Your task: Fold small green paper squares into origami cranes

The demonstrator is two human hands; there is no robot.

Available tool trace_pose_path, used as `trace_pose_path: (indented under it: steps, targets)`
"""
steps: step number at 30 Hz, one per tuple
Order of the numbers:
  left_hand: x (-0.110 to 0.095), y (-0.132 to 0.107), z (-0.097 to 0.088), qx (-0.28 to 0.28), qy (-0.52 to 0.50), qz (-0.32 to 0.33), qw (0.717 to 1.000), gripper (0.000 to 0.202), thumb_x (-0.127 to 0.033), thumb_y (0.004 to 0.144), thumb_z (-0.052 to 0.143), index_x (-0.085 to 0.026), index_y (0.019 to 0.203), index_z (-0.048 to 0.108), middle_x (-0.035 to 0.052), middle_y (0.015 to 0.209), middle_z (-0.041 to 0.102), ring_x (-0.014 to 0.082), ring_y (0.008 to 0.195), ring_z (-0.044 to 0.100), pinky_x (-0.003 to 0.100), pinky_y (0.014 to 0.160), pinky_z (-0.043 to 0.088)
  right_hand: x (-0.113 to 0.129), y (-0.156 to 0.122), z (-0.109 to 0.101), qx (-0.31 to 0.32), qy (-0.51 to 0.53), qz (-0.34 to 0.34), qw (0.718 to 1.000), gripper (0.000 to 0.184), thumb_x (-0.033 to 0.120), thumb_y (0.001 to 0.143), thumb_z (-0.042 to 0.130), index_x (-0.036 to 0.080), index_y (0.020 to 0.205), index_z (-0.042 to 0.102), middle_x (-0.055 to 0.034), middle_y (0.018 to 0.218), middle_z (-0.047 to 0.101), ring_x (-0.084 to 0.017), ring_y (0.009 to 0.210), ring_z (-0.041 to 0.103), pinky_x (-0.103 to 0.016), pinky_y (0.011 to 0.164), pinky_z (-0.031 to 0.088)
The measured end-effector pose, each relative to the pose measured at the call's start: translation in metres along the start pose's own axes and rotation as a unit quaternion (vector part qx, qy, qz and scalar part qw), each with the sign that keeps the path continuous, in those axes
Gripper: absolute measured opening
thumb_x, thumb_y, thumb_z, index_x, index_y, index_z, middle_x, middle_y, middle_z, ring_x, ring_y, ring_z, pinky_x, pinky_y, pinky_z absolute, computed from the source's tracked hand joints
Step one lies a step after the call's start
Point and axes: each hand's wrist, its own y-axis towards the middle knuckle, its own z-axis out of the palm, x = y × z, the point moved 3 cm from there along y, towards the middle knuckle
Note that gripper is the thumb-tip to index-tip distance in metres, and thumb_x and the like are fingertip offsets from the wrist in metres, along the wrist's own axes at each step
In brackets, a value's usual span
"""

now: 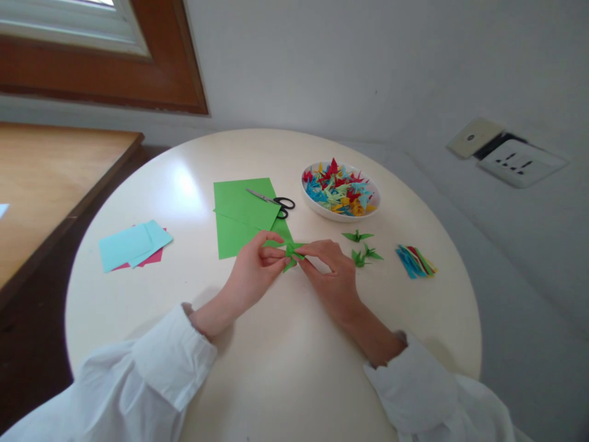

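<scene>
Round cream tabletop (pixel 276 368) set against a plain grey wall, with a wooden window frame above to the left. Landmark for all positions: the white bowl (pixel 322 212) heaped with coloured folded paper figures.

1. Hands. The left hand (pixel 255 264) and right hand (pixel 331 270) meet on the person's side of the bowl, slightly to its left. Both are closed in a fingertip pinch on one small green paper piece (pixel 291 250), held just above or on the tabletop; which cannot be told.
2. Surroundings.
   - Green sheets (pixel 239 212) lie left of the bowl, with scissors (pixel 273 200) resting on them just beside its rim.
   - Three small green figures (pixel 363 248) lie near the bowl, on its near side.
   - Cut paper strips (pixel 415 261) lie to the bowl's near right.
   - Blue and red sheets (pixel 133 244) lie well apart to its left.

3. Hazards (judgement).
   - Opposed pulling by the two pinches could tear a thin point or skew a crease.
   - The fingers cover much of the piece, so edge alignment is hard to check.
   - The right wrist sits near the green figures; a sideways sweep could flatten or scatter them.
   - Dragging a green sheet would carry the scissors toward the bowl.
</scene>
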Motion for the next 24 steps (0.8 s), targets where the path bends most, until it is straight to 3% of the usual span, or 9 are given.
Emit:
trace_pose_path:
  steps: [24]
  targets:
    - [-0.0050, -0.0027, 0.0021, -0.011, -0.054, -0.014, 0.998, 0.031, -0.020, 0.063, 0.068, -0.018, 0.088, 0.049, -0.0020, 0.061, 0.066, 0.0097, 0.054, 0.057, 0.017, 0.049, 0.037, 0.0071, 0.0001, 0.0020, 0.002, -0.121, -0.144, 0.982, 0.016, 0.009, 0.080, 0.057, 0.021, 0.086, 0.065, -0.0035, 0.083, 0.071, -0.017, 0.081, 0.061, -0.033, 0.074, 0.045]
